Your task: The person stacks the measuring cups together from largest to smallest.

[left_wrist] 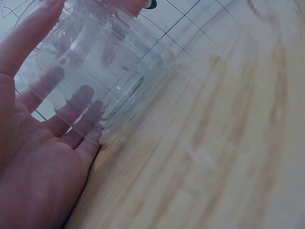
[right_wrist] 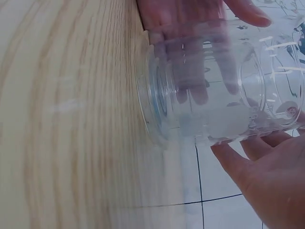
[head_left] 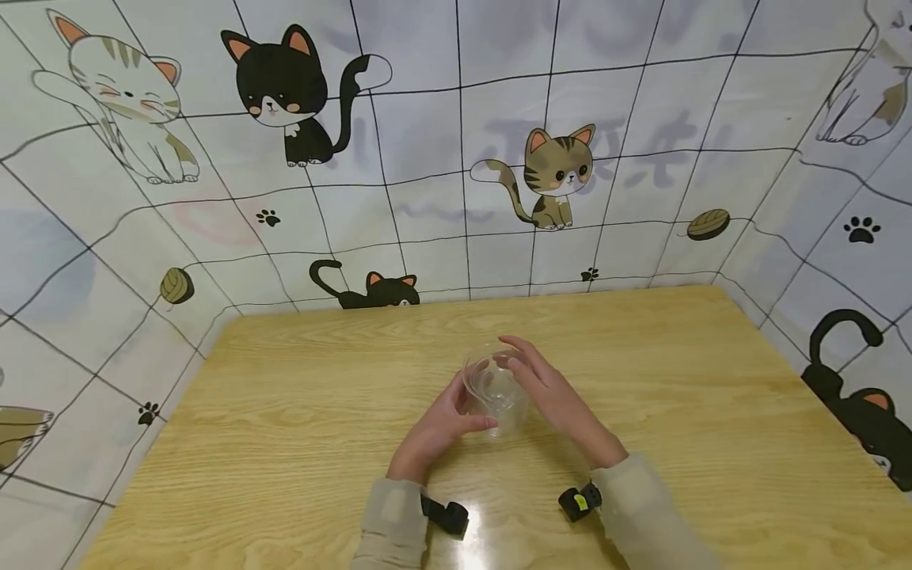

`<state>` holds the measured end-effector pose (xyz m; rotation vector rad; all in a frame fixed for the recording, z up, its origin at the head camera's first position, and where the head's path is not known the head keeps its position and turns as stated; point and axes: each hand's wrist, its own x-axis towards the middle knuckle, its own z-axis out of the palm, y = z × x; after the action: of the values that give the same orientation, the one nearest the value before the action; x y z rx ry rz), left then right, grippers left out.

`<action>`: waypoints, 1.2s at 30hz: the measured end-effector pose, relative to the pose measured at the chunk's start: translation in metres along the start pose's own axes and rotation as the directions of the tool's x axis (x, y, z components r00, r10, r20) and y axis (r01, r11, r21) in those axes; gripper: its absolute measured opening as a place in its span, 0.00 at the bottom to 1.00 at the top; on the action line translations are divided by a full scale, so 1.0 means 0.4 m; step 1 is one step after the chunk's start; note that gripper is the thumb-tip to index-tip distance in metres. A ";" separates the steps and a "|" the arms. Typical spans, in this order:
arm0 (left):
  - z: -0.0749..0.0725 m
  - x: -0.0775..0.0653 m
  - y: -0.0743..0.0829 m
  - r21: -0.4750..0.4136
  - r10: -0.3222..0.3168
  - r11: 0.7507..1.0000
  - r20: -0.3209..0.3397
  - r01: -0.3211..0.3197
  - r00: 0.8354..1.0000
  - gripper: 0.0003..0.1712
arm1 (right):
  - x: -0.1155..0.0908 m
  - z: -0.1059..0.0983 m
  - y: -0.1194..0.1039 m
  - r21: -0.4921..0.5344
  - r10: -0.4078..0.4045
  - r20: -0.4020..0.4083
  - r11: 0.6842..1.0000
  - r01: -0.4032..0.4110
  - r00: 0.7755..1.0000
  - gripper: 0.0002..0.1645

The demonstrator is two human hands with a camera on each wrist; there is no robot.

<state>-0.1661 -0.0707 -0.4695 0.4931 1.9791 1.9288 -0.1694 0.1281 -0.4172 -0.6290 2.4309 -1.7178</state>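
Note:
A clear plastic cup (head_left: 504, 400) stands on the table between both hands, its base at the wood. Inside its wall a second round rim shows, but whether that is another cup cannot be told. My left hand (head_left: 436, 427) grips the cup from the left, thumb in front and fingers round the far side. In the left wrist view those fingers show through the cup (left_wrist: 126, 71). From the right, my right hand (head_left: 559, 396) touches the cup near its top with fairly straight fingers. The right wrist view shows those fingertips along the wall of the cup (right_wrist: 228, 121); the thumb is hidden.
The wooden table (head_left: 313, 396) spreads out on both sides of the hands. Cloth printed with cats and a grid (head_left: 427, 142) hangs behind the table and along both sides. A black strap device (head_left: 447, 518) sits on the left wrist, another black device (head_left: 579, 503) on the right.

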 end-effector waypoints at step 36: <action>0.012 -0.009 0.036 -0.131 -0.007 0.991 -0.028 0.004 1.000 0.61 | -0.006 -0.016 0.028 0.277 -0.017 0.247 0.959 -0.054 0.969 0.55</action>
<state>-0.1605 -0.0678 -0.4551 0.4271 1.8528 2.0569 -0.1723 0.1379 -0.4257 -0.7292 1.9723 -1.8095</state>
